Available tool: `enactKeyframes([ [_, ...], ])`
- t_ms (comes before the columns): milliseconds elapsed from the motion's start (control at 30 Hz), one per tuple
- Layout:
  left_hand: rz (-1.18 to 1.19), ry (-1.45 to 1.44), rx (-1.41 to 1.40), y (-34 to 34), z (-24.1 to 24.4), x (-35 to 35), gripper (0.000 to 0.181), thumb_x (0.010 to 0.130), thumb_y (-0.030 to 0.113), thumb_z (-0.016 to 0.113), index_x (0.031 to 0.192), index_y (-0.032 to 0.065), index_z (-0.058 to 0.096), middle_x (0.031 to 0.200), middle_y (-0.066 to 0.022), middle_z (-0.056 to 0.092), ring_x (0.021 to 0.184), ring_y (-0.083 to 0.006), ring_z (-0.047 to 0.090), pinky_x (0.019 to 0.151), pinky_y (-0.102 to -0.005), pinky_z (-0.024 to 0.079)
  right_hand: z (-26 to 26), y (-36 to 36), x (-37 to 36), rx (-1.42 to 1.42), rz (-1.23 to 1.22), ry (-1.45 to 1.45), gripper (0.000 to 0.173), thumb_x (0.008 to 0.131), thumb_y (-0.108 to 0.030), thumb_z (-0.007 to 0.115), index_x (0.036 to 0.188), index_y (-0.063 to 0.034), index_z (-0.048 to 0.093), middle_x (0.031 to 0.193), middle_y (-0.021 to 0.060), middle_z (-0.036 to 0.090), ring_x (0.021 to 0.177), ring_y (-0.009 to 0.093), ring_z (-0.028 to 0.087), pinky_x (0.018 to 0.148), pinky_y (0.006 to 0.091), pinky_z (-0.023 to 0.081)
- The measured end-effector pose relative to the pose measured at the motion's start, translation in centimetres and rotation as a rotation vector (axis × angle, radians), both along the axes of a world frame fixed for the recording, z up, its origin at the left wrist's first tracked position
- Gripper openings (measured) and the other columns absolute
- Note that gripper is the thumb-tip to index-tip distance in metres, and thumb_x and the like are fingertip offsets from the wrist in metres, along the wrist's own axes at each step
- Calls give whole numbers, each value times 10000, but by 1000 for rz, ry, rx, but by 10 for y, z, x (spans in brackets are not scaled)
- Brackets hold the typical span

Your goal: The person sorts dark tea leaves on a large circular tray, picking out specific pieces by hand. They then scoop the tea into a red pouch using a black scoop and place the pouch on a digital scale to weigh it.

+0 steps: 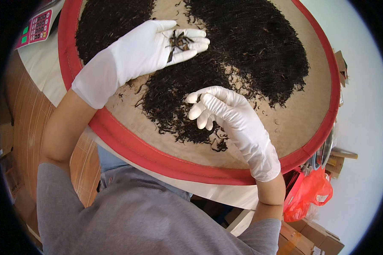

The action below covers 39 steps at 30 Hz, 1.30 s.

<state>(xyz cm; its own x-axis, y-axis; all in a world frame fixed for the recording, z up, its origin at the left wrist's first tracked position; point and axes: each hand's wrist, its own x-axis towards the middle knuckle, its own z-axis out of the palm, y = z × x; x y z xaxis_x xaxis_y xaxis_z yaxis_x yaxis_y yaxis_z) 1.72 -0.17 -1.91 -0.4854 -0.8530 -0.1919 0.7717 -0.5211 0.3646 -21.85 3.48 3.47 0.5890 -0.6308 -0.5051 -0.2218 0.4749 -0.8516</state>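
Observation:
My left hand (146,47), in a white glove, is held palm up over the upper left of a round tray with a red fabric rim (175,168). Across its palm and fingers lies a small bunch of dark and brownish stems and leaf pieces (178,43). My right hand (229,111), also white-gloved, hovers above the near edge of a spread of dark, twisted dried leaves (178,92) that look like tea. Its fingers are loosely curled, with the thumb close to the forefinger. Whether anything small sits between those tips is hidden.
Larger heaps of dark leaves lie at the far right (258,47) and far left (111,19) of the tray. A pink-edged keypad panel (38,27) with green displays stands beyond the left rim. At right are a red plastic bag (312,191) and cardboard boxes (316,236).

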Motion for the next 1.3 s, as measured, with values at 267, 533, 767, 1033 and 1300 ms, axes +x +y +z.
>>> enactKeyframes([
  [267, -272, -14, -7, 6, 6, -14, 524, 1043, 280, 355, 1333, -153, 407, 1168, -169, 578, 1072, -240, 607, 966, -331, 518, 14, -5, -5, -56, -118, 37, 194, 953, -230, 624, 1034, -80, 716, 664, -25, 636, 537, 20, 485, 489, 169, 364],
  [533, -49, -58, 0, 2, 7, -9, 514, 1042, 233, 325, 1366, -166, 344, 1343, -246, 485, 1217, -310, 532, 997, -353, 505, 0, -17, -18, -812, -210, 393, 182, 946, -114, 604, 1068, 15, 641, 832, 58, 661, 702, 130, 605, 648, 263, 499],
  [767, 98, 15, -4, -3, 13, 4, 467, 1041, 167, 320, 1411, -117, 318, 1416, -246, 419, 1314, -300, 445, 1085, -365, 424, -33, -30, -30, -1244, 252, 398, 526, 824, 104, 536, 1327, -49, 538, 1381, 199, 505, 1318, 329, 447, 1124, 391, 341],
  [1033, 152, 1, 13, -5, 2, 15, 463, 1036, 159, 334, 1411, -112, 317, 1410, -248, 423, 1305, -318, 455, 1071, -376, 443, 27, 25, -20, -912, 881, 310, 461, 749, 41, 581, 1202, -33, 621, 1129, 159, 664, 987, 313, 649, 859, 376, 533],
  [1300, 259, -64, 63, -11, 15, 14, 453, 1038, 126, 316, 1405, -138, 293, 1432, -257, 385, 1322, -325, 427, 1108, -377, 412, 73, 3, -68, -1175, 217, 598, 346, 826, 83, 522, 1123, -33, 657, 753, 81, 605, 700, 177, 598, 660, 284, 484],
])
